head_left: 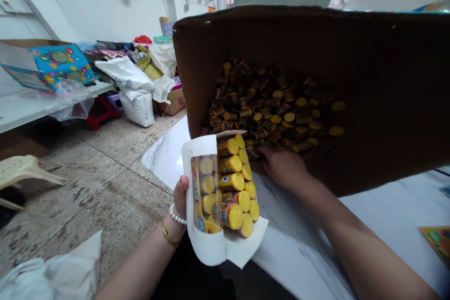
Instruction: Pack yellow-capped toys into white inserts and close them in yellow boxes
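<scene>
My left hand (181,197), with a pearl bracelet and a gold bangle at the wrist, holds a white windowed box (207,248) by its left side. The box is open towards the right and full of small yellow-capped tubs (234,181) in rows. A large brown cardboard carton (369,65) lies with its opening facing me, and many more such tubs are heaped in its shadowed inside. My right hand (283,166) reaches in at the carton's lower edge, touching the near tubs; its fingertips are dark, and what they hold is too small to make out.
A marbled white table (281,234) bears the carton. At the left, a blue printed box (63,63) sits on another table. White sacks (137,98), a red stool (101,112) and a cream plastic stool (28,171) stand on the floor.
</scene>
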`<state>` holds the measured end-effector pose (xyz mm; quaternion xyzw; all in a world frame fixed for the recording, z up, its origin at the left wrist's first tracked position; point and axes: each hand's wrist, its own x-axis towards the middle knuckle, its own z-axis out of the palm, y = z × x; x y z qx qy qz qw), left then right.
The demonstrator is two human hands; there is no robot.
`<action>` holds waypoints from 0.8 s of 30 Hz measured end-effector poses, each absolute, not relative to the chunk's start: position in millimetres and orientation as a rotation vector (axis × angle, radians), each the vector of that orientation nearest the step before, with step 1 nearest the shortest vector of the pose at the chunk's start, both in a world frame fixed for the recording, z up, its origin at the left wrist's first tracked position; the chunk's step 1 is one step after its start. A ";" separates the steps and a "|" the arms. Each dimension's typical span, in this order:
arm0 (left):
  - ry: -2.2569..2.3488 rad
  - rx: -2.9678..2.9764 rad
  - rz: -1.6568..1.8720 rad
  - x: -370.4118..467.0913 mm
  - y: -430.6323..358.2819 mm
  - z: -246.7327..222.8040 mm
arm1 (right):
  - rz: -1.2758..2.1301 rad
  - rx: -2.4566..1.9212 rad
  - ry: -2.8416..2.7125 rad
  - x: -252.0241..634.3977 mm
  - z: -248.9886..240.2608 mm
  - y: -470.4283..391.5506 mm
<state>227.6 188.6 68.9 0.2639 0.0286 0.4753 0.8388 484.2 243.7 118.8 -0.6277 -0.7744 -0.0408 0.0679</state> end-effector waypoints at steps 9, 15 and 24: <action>0.128 0.566 1.064 226.2 190.7 67.7 | -0.023 -1.601 -2.319 467.7 117.4 240.1; 0.150 0.474 1.218 227.1 195.6 73.8 | 0.256 -1.338 -2.452 448.2 106.6 231.6; 0.175 0.474 1.122 167.5 233.3 75.2 | 0.395 -1.454 -2.185 477.9 106.2 250.0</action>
